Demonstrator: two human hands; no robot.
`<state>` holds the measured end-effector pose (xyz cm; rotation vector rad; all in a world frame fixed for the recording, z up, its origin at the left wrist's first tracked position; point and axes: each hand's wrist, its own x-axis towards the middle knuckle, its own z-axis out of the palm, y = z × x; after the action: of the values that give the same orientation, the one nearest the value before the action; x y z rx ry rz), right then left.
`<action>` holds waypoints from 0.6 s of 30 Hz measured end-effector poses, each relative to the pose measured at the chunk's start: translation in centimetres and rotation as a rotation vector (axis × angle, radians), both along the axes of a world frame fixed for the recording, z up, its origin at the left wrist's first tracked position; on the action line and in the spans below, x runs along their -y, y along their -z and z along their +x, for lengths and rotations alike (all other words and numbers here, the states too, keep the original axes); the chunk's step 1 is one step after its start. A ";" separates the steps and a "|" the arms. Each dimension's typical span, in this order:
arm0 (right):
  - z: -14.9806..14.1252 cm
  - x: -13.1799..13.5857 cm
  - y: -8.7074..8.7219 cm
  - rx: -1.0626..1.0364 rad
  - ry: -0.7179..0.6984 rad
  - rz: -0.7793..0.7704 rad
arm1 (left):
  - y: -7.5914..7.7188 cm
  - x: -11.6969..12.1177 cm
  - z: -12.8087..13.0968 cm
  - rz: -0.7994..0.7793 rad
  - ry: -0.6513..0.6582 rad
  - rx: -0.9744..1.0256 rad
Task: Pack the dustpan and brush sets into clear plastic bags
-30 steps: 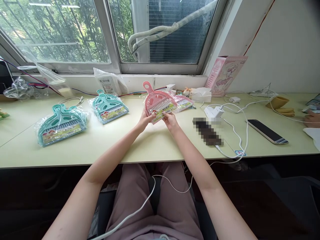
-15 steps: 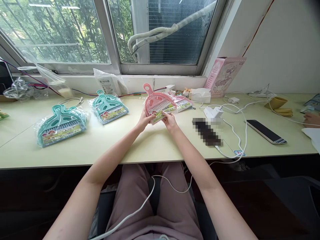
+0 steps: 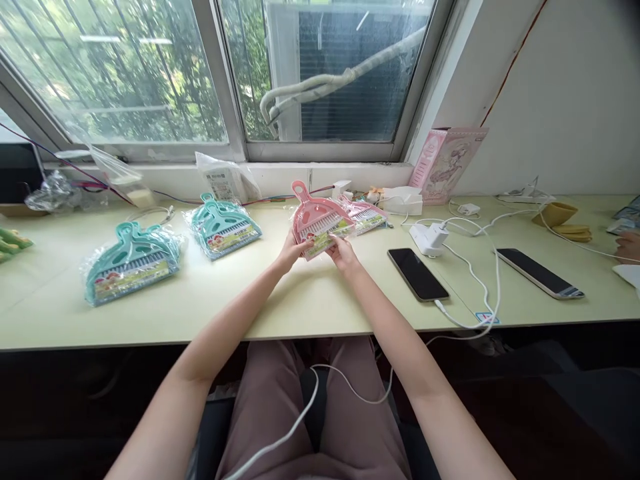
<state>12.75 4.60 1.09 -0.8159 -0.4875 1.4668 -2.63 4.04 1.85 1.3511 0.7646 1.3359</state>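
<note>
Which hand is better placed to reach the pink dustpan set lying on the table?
Probably the right hand: the lying pink dustpan set is nearer to it, partly behind the held pink dustpan set. The left hand is farther away. Both hands are on the held one, though.

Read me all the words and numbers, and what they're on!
None can be read.
Held pink dustpan set, label: blurred.
Pink dustpan set behind it, label: blurred.
Teal dustpan sets, labels: blurred.
Plastic bag, print: too small.
Pink box, print: too small.
Desk sticker: too small.
</note>
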 end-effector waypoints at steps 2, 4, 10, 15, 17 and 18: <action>-0.1 0.0 0.1 -0.003 -0.012 -0.011 | -0.2 0.1 -0.4 -0.027 0.009 -0.045; -0.1 0.0 0.1 -0.003 -0.023 -0.012 | -0.2 0.1 -0.8 -0.053 0.030 -0.085; -0.3 0.4 -0.7 0.015 -0.126 -0.034 | -0.3 -0.6 -1.9 -0.147 0.059 -0.091; -0.2 1.0 -1.6 0.053 -0.302 0.118 | -0.6 -1.8 -4.0 -0.246 0.042 0.025; 0.3 0.9 -1.7 0.097 -0.280 0.152 | -0.6 -2.5 -5.6 -0.255 -0.021 0.094; 0.7 0.8 -1.7 0.143 -0.232 0.173 | -0.5 -2.9 -6.6 -0.256 -0.065 0.130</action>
<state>13.43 3.82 2.78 -0.7476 -0.8286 1.5591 -9.22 6.95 2.38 1.0358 0.8643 1.3137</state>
